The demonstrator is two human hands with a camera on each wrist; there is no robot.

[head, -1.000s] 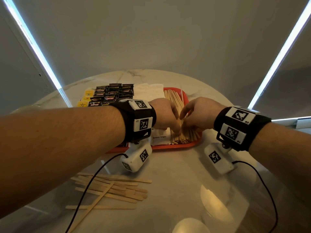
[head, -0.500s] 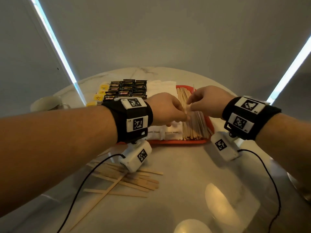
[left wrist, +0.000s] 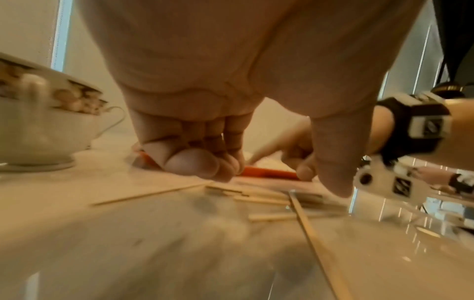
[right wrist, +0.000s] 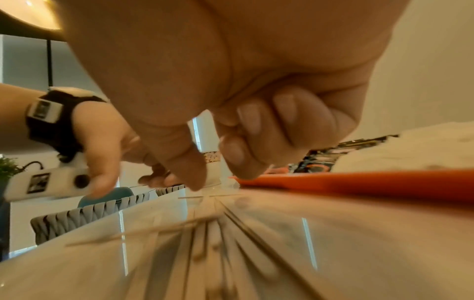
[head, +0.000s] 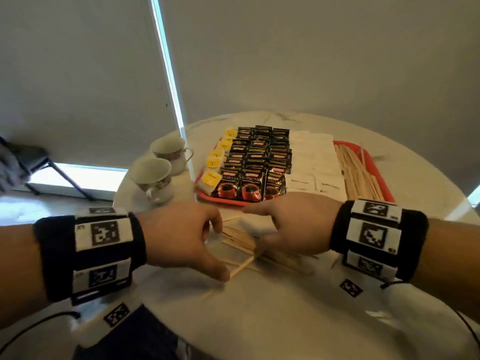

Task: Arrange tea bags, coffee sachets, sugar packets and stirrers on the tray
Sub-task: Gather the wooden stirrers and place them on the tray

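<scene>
On the near bench, both hands have left the red tray for the loose stirrers. Left hand and right hand fingers curl, pinching nothing yet; gathering comes next.

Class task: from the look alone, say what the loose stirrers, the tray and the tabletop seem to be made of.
Loose stirrers: thin pale wood, matt.
Tray: probably moulded plastic, uniform orange-red, smooth rim.
Tabletop: marble or a marble-look surface, white with faint grey veins, polished enough to reflect light.

cups crowd tray left | near table bare (blurred)
</scene>
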